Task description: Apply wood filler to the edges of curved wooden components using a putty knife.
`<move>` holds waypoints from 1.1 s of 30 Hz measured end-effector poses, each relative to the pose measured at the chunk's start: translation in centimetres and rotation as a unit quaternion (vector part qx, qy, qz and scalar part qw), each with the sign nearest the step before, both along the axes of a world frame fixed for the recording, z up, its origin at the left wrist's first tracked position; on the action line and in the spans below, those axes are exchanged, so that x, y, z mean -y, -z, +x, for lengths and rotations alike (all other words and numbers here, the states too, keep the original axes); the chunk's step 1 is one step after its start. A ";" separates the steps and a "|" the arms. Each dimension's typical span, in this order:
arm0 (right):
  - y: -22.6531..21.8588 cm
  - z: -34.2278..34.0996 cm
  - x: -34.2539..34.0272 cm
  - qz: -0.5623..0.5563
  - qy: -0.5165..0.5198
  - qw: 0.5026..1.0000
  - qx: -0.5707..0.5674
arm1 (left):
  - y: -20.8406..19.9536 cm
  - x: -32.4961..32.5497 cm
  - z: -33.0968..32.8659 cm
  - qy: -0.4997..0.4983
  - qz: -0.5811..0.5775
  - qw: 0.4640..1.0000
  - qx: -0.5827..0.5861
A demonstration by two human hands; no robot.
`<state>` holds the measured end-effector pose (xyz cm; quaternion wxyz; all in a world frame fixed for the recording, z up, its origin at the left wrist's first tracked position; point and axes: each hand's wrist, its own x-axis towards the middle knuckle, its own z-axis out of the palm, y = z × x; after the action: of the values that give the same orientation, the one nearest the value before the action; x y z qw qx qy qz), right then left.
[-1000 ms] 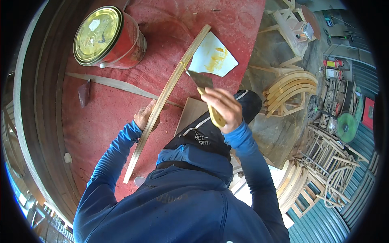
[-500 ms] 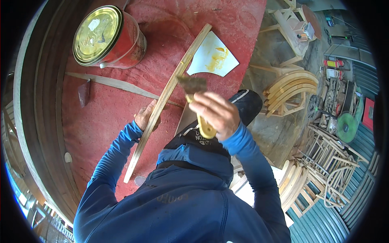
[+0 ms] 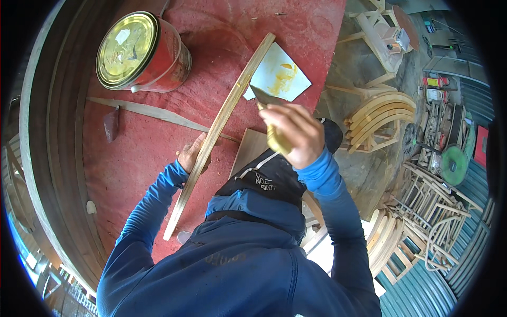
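Observation:
My left hand is closed around a long, narrow wooden strip, which slants from near my waist up to the far middle. In my right hand is a putty knife with a yellow handle. Its dark blade points up and left, close to the near edge of a white flat plate smeared with yellowish paste. Whether the blade touches the plate I cannot tell. The strip's upper part passes along the plate's left edge, with a small yellow fleck on its face.
A red can with a gold lid stands at the far left on the red surface. Near it lie a thin curved wooden piece and a dark wedge-shaped object. Curved wooden parts are stacked at right, with a green fan beyond.
My right hand has moved slightly right, and the putty knife's blade has swung from beside the strip toward the plate. My left hand still holds the strip in nearly the same place.

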<state>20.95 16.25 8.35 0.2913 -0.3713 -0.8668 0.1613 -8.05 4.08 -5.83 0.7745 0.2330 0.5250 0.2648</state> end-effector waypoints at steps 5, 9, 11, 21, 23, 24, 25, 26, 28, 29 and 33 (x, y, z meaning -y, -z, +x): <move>0.7 -2.0 1.4 0.055 -0.081 0.993 0.063 | -0.3 -0.1 0.0 -0.009 -0.011 1.000 0.012; 2.2 -1.6 0.3 -0.035 -0.002 0.994 -0.107 | -0.2 0.1 0.0 0.010 0.003 1.000 -0.020; 3.3 -1.2 -1.0 -0.242 0.091 0.928 -0.268 | -0.2 0.0 0.1 0.017 -0.001 0.999 -0.030; 7.6 3.0 -8.7 -0.458 0.195 0.776 -0.389 | -0.2 0.0 -0.2 -0.001 -0.002 1.000 0.001; 7.5 3.9 -8.9 -0.443 0.216 0.776 -0.393 | -0.1 0.0 -0.1 0.010 0.001 1.000 -0.009; 7.5 4.2 -8.9 -0.438 0.227 0.772 -0.401 | 0.0 0.0 -0.1 0.004 0.003 1.000 0.004; 7.6 4.3 -8.7 -0.443 0.242 0.768 -0.394 | 0.1 0.0 -0.1 0.000 0.001 1.000 0.012; 7.9 4.3 -8.4 -0.466 0.246 0.733 -0.430 | 0.1 0.0 -0.1 0.000 0.004 1.000 0.017; 8.8 3.9 -7.5 -0.502 0.209 0.686 -0.484 | 0.0 0.0 -0.3 -0.005 -0.008 0.999 0.031; 9.5 3.5 -7.0 -0.509 0.237 0.682 -0.468 | 0.0 0.0 -0.3 -0.004 -0.003 0.999 0.033; 11.1 3.2 -6.3 -0.516 0.266 0.660 -0.477 | -0.2 -0.1 -0.3 -0.005 0.003 1.000 0.015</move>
<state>24.11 22.57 -2.72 0.4569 -0.5494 -0.2509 0.6531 -8.35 4.15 -5.67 0.7805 0.2281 0.5137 0.2736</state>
